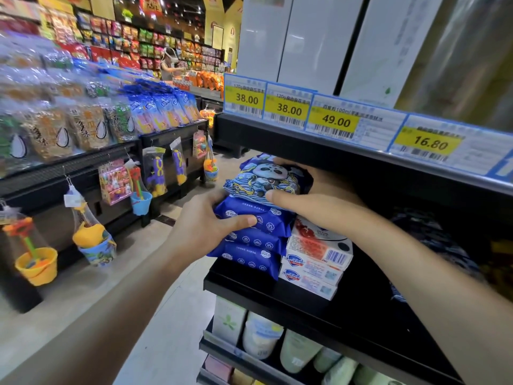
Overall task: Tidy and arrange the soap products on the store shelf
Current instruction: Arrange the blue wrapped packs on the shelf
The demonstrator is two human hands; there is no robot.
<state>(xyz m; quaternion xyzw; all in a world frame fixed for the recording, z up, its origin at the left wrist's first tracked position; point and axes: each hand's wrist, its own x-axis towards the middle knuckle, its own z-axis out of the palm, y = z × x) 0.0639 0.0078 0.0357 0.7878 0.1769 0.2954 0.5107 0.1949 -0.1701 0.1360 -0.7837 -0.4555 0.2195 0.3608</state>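
Observation:
A stack of blue soft packs (249, 245) sits at the left end of a black shelf (277, 298). On top lies a blue-and-white pack with a panda picture (263, 179). My left hand (205, 226) grips the top dark blue pack (266, 218) from the left, thumb across its front. My right hand (311, 195) holds the panda pack, fingers curled over its far side and thumb on its near edge. Beside the stack stand white and red soap boxes (313, 259), piled three high.
Yellow price tags (336, 122) line the shelf edge above. White boxes (305, 37) stand on that upper shelf. Bottles and tubes (294, 351) fill the shelf below. Across the aisle hang toy buckets (37, 265) and snack bags. A person stands far back.

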